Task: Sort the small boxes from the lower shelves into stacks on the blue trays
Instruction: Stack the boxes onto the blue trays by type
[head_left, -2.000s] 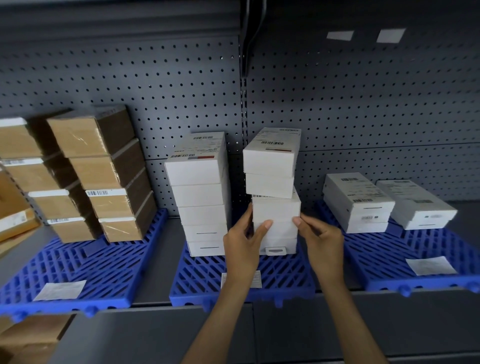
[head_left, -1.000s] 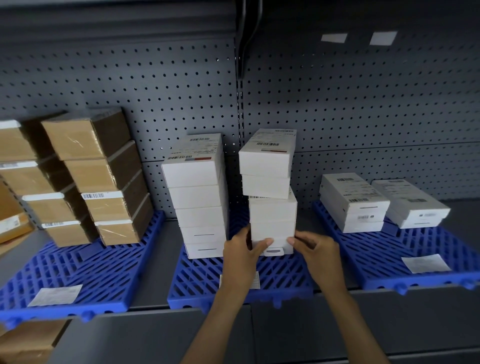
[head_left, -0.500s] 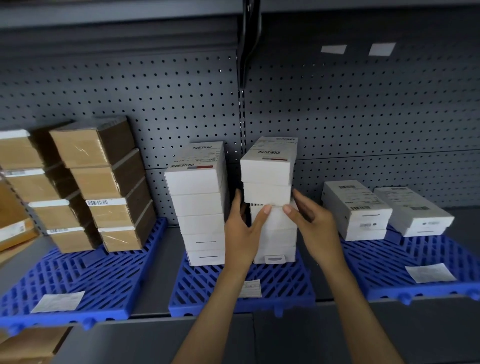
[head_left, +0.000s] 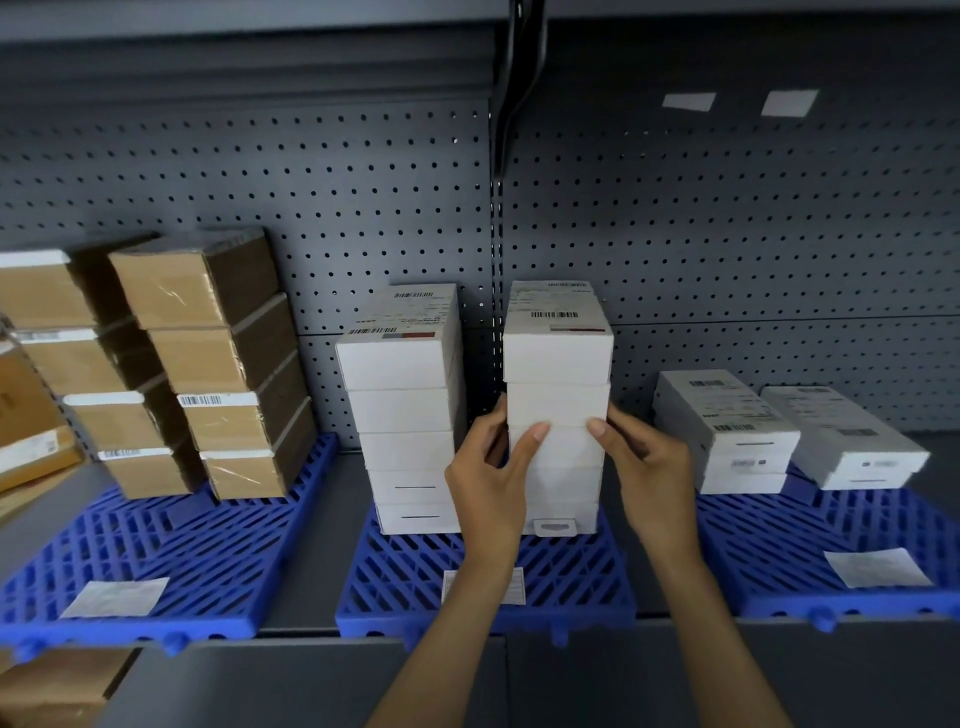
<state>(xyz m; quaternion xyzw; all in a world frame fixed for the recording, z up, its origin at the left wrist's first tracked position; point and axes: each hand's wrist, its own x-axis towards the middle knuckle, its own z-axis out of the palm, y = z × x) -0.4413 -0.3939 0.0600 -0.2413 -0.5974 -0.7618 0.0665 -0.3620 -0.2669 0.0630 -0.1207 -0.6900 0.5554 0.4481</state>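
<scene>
Two stacks of small white boxes stand on the middle blue tray (head_left: 571, 587). The left white stack (head_left: 405, 410) is untouched. My left hand (head_left: 493, 467) and my right hand (head_left: 644, 467) clasp the right white stack (head_left: 558, 364) from both sides at mid height, thumbs on its front. That stack now stands nearly straight, and its bottom box shows a hang tab. The lower left part of the stack is hidden behind my left hand.
Brown boxes (head_left: 218, 364) are stacked on the left blue tray (head_left: 156, 561). Grey-white flat boxes (head_left: 727, 431) lie on the right blue tray (head_left: 831, 545). A pegboard wall (head_left: 311, 182) closes the back. More brown cartons (head_left: 31, 415) sit at far left.
My hands rose from the bottom of the right white stack to its middle. The upper boxes, which were offset to the left, now line up with the lower ones.
</scene>
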